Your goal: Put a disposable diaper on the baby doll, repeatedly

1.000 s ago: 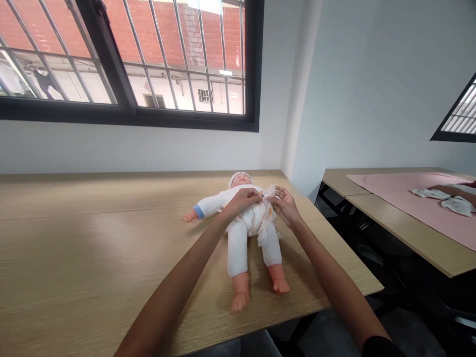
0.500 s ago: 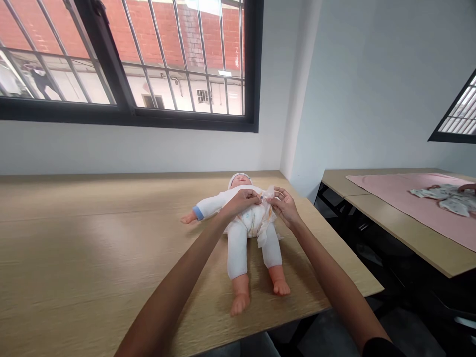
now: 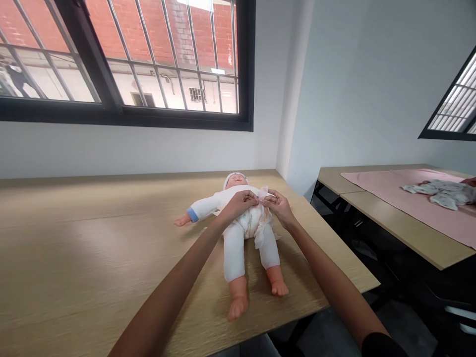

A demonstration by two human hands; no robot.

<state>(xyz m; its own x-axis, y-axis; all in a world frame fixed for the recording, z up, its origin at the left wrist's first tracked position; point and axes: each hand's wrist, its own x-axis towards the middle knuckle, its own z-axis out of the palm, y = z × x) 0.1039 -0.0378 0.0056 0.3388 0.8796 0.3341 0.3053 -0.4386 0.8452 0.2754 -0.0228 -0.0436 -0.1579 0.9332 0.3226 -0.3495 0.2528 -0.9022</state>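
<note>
A baby doll (image 3: pixel 233 253) in a white outfit with blue cuffs and a white cap lies on its back on the wooden table (image 3: pixel 92 267), bare feet toward me. Around its hips is a white diaper (image 3: pixel 250 220) with faint printed marks. My left hand (image 3: pixel 243 202) is closed in a pinch at the diaper's upper front edge. Close beside it, my right hand (image 3: pixel 278 204) pinches the diaper's thin white side flap, which sticks up between the fingers and hangs over the doll's thigh. The fingertips of both hands nearly meet, and the exact grip points are partly hidden.
To the right stands a second table (image 3: pixel 401 223) with a pink cloth (image 3: pixel 386 183) and printed baby clothes (image 3: pixel 442 192) on it; a person's hand (image 3: pixel 470 182) shows at the edge. A gap separates the tables. Behind are a wall and a barred window (image 3: pixel 174 116).
My right hand has moved left, closer to my left hand, bringing the diaper's flap inward. The camera view has shifted slightly.
</note>
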